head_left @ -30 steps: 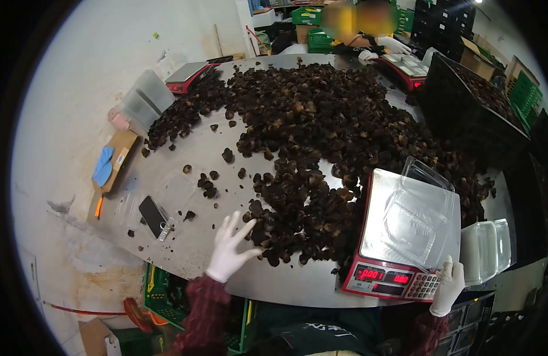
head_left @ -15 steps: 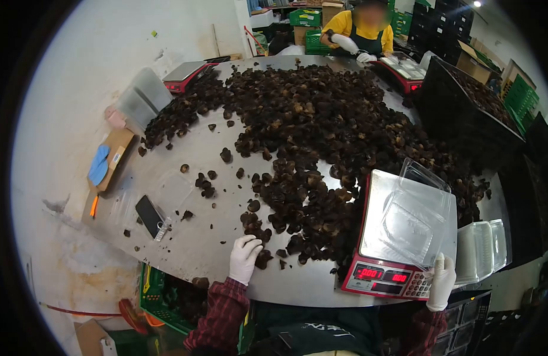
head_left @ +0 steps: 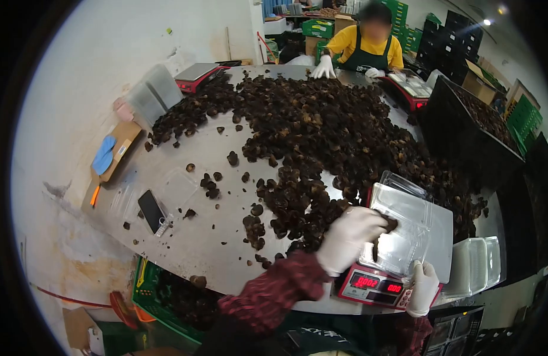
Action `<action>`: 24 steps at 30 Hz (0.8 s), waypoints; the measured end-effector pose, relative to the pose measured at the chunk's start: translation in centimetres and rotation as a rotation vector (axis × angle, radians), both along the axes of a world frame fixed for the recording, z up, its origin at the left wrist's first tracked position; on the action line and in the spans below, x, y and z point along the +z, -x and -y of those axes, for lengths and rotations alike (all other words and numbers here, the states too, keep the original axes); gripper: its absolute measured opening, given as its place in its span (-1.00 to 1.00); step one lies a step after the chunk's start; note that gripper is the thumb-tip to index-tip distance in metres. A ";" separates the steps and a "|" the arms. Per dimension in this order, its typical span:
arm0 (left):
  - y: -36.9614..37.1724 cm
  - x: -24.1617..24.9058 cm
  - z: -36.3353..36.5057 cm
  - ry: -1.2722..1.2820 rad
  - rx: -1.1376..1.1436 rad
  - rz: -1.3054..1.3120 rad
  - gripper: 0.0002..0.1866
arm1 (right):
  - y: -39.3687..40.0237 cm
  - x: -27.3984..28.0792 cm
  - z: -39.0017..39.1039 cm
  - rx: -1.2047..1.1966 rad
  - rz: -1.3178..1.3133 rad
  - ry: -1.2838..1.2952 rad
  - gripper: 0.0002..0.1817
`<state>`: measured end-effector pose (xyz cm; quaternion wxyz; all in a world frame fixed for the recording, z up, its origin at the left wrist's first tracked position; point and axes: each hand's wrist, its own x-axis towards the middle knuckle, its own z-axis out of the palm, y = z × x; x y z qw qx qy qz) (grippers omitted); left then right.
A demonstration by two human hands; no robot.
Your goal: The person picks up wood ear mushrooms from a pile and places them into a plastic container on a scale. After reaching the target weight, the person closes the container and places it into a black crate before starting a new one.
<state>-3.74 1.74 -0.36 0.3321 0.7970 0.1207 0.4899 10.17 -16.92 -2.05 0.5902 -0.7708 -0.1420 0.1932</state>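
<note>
My left hand [head_left: 348, 237], in a white glove, reaches over the clear plastic tray [head_left: 407, 237] on the scale [head_left: 375, 286]. Its fingers are closed on dark brown mushrooms [head_left: 391, 223], apparently wood ear; one piece hangs below the fingertips. My right hand [head_left: 424, 289], also gloved, pinches the tray's near edge beside the scale's keypad. The red display is lit with low digits. A big pile of the same mushrooms [head_left: 321, 130] spreads over the metal table [head_left: 197, 255], left of and behind the scale.
Stacked clear trays [head_left: 472, 267] stand right of the scale. A phone [head_left: 150, 210] lies at the left. A co-worker [head_left: 369, 50] in yellow stands across the table, by another scale [head_left: 411, 86]. Below the near edge is a green crate [head_left: 167, 302]; a black bin [head_left: 469, 118] is at the right.
My left hand has moved from the loose mushrooms at the near edge rightward to above the tray, carrying mushrooms. My right hand shifted slightly left at the tray. The co-worker's hand now reaches to the pile.
</note>
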 end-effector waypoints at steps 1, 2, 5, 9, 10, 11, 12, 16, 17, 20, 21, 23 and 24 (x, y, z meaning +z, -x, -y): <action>-1.8 0.1 0.6 -0.101 -0.078 -0.159 -0.78 | 0.1 0.0 -0.1 0.010 0.004 -0.002 -0.76; -3.2 0.1 1.1 -0.200 -0.157 -0.321 -0.73 | 0.1 -0.1 -0.2 0.019 -0.008 -0.012 -0.75; -4.7 -1.0 2.9 -0.231 -0.198 -0.228 -0.61 | -0.2 -0.1 -0.1 0.052 0.005 -0.018 -0.75; 0.3 -1.6 2.1 -0.195 -0.103 -0.082 -0.63 | -1.1 -0.4 0.3 0.053 0.003 0.006 -0.76; 2.6 -3.0 1.3 -0.238 0.001 -0.123 -0.69 | -1.7 -1.3 0.7 0.059 0.044 0.011 -0.75; 4.8 -4.0 1.3 -0.210 0.127 -0.158 -0.72 | -1.8 -1.3 0.7 0.062 0.040 0.010 -0.75; 7.4 -5.3 0.9 -0.187 0.196 -0.213 -0.75 | -1.9 -1.1 0.8 0.018 0.064 -0.026 -0.74; 17.3 -10.4 1.3 -0.184 0.477 -0.539 -0.59 | -2.5 -0.8 1.4 -0.108 0.114 -0.026 -0.72; 18.6 -10.3 2.1 -0.167 0.522 -0.668 -0.53 | -2.7 -1.0 1.6 -0.115 0.128 -0.039 -0.72; 20.0 -10.7 2.4 -0.102 0.607 -0.857 -0.43 | -2.4 -0.5 1.6 -0.123 0.136 0.006 -0.72; 20.2 -11.3 2.0 -0.059 0.650 -0.912 -0.39 | -2.2 -0.4 1.6 -0.123 0.134 0.000 -0.72; 19.9 -12.5 -0.2 -0.017 0.690 -0.817 -0.39 | -1.6 0.2 1.5 -0.122 0.136 0.002 -0.71; 19.4 -12.9 -1.6 0.026 0.737 -0.723 -0.38 | -1.4 0.5 1.6 -0.115 0.137 0.001 -0.71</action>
